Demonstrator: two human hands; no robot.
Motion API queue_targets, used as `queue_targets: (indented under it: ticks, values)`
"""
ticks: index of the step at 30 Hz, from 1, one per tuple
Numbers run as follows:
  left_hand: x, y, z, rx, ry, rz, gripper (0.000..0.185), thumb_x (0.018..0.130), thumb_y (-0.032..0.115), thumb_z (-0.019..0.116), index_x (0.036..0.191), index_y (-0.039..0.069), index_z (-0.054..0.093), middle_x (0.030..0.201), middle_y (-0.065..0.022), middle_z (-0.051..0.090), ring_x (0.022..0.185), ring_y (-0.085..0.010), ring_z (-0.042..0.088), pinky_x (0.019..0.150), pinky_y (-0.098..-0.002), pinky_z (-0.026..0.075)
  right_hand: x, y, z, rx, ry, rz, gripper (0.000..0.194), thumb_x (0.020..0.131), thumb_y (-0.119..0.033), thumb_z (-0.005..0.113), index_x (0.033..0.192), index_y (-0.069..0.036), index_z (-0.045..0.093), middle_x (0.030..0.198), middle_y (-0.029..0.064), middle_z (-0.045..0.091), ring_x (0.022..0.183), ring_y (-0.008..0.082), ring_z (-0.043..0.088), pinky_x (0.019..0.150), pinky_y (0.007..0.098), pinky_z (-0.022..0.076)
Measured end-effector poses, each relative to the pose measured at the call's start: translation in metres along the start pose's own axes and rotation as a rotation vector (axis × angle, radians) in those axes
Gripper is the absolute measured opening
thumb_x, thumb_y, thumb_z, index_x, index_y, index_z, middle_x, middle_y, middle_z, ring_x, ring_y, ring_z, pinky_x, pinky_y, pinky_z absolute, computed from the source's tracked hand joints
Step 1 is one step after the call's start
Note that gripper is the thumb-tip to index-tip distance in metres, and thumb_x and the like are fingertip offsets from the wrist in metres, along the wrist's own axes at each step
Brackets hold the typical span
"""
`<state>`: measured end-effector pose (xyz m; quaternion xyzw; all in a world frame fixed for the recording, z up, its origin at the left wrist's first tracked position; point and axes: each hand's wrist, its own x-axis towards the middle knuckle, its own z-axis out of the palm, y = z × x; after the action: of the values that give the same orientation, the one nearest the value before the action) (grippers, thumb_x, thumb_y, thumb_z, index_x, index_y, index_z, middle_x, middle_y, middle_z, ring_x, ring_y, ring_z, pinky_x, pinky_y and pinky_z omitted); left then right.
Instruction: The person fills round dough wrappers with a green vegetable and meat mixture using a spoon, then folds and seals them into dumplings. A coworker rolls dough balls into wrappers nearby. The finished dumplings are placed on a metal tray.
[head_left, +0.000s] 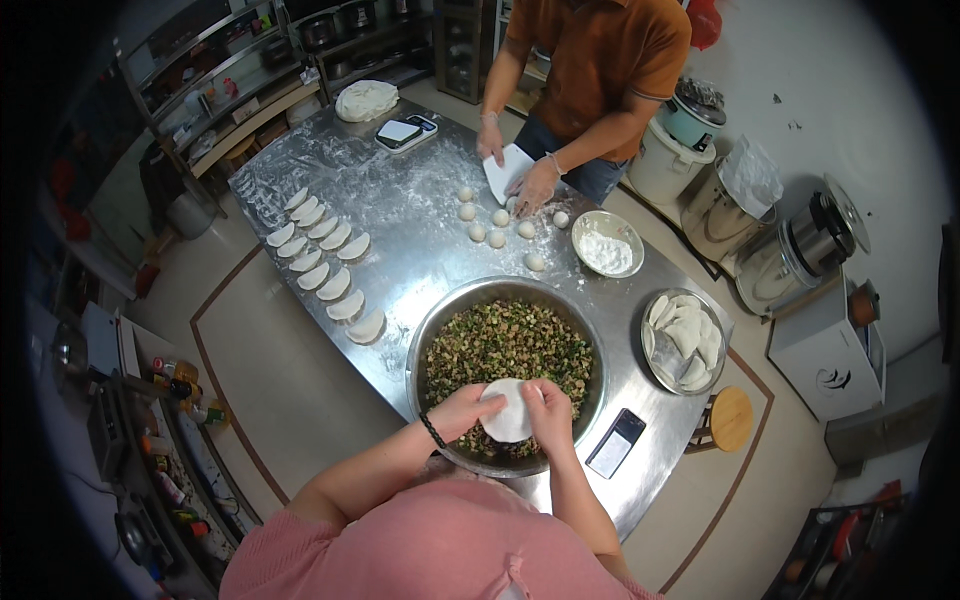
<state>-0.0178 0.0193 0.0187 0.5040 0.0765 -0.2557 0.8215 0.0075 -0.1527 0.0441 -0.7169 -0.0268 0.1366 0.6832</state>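
Between my two hands is a round white dough wrapper (507, 420). My left hand (459, 412) pinches its left edge, with the thumb lying on top. On the opposite edge, my right hand (550, 414) grips it the same way. Both hands are above a large steel bowl (417, 352), near its front rim. Chopped filling (510, 341) with green and brown bits fills much of the bowl. Folded half-moon dumplings (334, 283) lie in rows on the steel table to the left. More dumplings (688, 330) rest on a round metal plate (660, 373) at the right.
Across the steel table (390, 259), a co-worker (600, 82) holds a white scraper (506, 174) near several dough balls (496, 218). A bowl of flour (607, 251) and a phone (616, 443) are at the right. A kitchen scale (406, 133) and a dough mass (367, 100) sit at the far end.
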Motion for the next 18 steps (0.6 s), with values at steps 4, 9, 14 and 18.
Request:
queue_targets:
  ticks: [4, 9, 14, 18]
  values:
    - [-0.002, 0.001, -0.007, 0.190, -0.007, -0.085, 0.032, 0.095, 0.020, 0.054, 0.120, -0.001, 0.055, 0.110, -0.0064, 0.062, 0.099, -0.0134, 0.060, 0.086, -0.0291, 0.048, 0.003, 0.011, -0.004, -0.005, -0.153, 0.118, 0.027, 0.092, -0.027, 0.061, 0.097, -0.001, 0.066, 0.079, 0.0011, 0.065, 0.067, 0.0068, 0.056, 0.060, 0.0230, 0.0442]
    - [0.000, -0.008, -0.010, -0.124, 0.092, -0.041, 0.035, 0.097, 0.031, 0.053, 0.114, 0.000, 0.058, 0.103, -0.0050, 0.064, 0.094, -0.0126, 0.061, 0.081, -0.0282, 0.049, 0.001, 0.023, 0.000, 0.286, -0.137, 0.173, 0.032, 0.092, -0.029, 0.061, 0.101, 0.001, 0.066, 0.085, 0.0032, 0.067, 0.073, 0.0085, 0.060, 0.067, 0.0236, 0.0472]
    - [0.006, -0.020, -0.018, -0.123, 0.260, 0.011, 0.048, 0.097, 0.043, 0.046, 0.115, 0.000, 0.056, 0.107, -0.0076, 0.060, 0.094, -0.0155, 0.060, 0.082, -0.0312, 0.048, -0.003, 0.011, 0.011, 0.159, -0.206, 0.240, 0.028, 0.090, -0.024, 0.064, 0.105, 0.000, 0.067, 0.096, 0.0040, 0.069, 0.080, 0.0119, 0.062, 0.073, 0.0259, 0.0487]
    - [0.005, -0.021, -0.025, -0.758, -0.015, -0.180, 0.062, 0.095, 0.060, 0.031, 0.119, 0.006, 0.051, 0.116, -0.0122, 0.057, 0.107, -0.0276, 0.055, 0.095, -0.0465, 0.042, 0.003, -0.020, 0.001, -0.354, -0.416, -0.535, 0.029, 0.079, -0.016, 0.070, 0.105, -0.004, 0.067, 0.108, 0.0092, 0.066, 0.104, 0.0294, 0.061, 0.090, 0.0354, 0.0467]
